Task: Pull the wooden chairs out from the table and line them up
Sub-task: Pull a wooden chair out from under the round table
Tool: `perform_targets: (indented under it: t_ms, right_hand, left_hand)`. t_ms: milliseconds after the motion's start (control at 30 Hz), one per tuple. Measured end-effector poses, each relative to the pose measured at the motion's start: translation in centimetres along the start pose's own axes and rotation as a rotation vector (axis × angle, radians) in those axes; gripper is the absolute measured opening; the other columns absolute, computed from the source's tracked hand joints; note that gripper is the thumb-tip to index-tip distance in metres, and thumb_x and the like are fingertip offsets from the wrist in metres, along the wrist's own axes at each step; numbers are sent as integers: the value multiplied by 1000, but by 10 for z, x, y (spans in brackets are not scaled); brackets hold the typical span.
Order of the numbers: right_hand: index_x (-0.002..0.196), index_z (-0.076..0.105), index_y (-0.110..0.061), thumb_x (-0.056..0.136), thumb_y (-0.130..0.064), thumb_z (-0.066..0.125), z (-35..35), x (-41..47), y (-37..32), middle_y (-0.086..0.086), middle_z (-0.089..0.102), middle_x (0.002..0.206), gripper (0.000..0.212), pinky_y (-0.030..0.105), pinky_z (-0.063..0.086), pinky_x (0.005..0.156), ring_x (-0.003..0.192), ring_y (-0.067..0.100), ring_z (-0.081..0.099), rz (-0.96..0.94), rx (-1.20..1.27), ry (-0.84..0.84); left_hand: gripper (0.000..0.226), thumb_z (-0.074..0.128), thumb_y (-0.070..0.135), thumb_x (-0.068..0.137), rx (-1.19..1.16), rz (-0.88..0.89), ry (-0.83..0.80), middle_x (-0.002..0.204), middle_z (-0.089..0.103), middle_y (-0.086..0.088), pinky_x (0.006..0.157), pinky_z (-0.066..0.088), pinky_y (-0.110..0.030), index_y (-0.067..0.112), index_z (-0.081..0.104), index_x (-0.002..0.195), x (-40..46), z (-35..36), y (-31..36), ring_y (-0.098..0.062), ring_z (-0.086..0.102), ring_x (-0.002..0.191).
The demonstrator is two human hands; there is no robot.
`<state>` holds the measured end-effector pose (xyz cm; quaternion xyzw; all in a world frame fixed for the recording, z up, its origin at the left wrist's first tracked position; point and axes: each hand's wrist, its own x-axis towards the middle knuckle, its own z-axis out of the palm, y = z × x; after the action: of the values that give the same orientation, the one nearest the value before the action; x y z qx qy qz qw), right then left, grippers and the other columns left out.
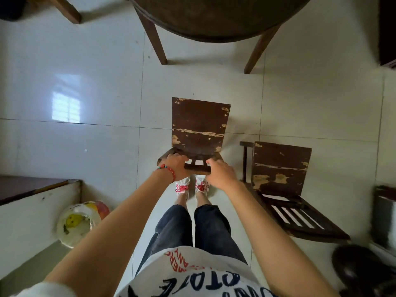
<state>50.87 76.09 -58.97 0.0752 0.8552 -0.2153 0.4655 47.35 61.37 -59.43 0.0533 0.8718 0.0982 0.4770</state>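
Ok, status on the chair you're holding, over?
Left hand and right hand gripping top rail of centre chair. Clear of table. Second chair right beside it. Floor between clear.

Near chair (199, 125): dark-stained wood, matt, varnish chipped to pale bare patches along edges. Right chair (280, 166): same worn wood, slatted back. Floor (85, 82): glossy pale tile, mirror-like reflections. Far round desk (214, 16): dull dark wood.

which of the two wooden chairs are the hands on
The middle chair, directly ahead of the feet: both hands grip its backrest. The other chair, further right, is untouched.
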Motion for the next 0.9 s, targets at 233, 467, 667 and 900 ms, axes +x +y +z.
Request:
perform_targets:
  t_ms: [233,467,667,900]
  right_hand:
    - [131,42,-17,82,-32,61,22,36,5,13,51,132,54,42,27,107,127,32,41,-72,-331,33]
    - [121,48,-16,81,-24,61,32,53,3,12,64,108,43,42,43,94,108,32,57,-165,-329,6]
    - [121,49,-14,81,-22,62,30,49,5,12,67,102,43,40,43,91,100,30,61,-201,-383,95]
    - [115,51,-16,80,-20,60,20,19,19,9,68,99,36,38,38,91,97,28,62,-218,-386,87]
  left_hand:
    - [40,53,35,87,292,74,-29,117,57,-5,96,41,-34,20,53,123,35,25,-16,-24,51,112]
    - [35,49,41,86,347,120,-50,87,59,3,83,41,-28,25,54,117,50,30,-26,-16,56,89]
    - [33,50,35,88,411,156,50,87,65,0,72,36,-26,24,55,118,47,35,-27,-15,49,75]
    - [29,50,34,88,409,211,103,87,65,-1,69,37,-26,23,57,114,18,39,-8,-19,59,83]
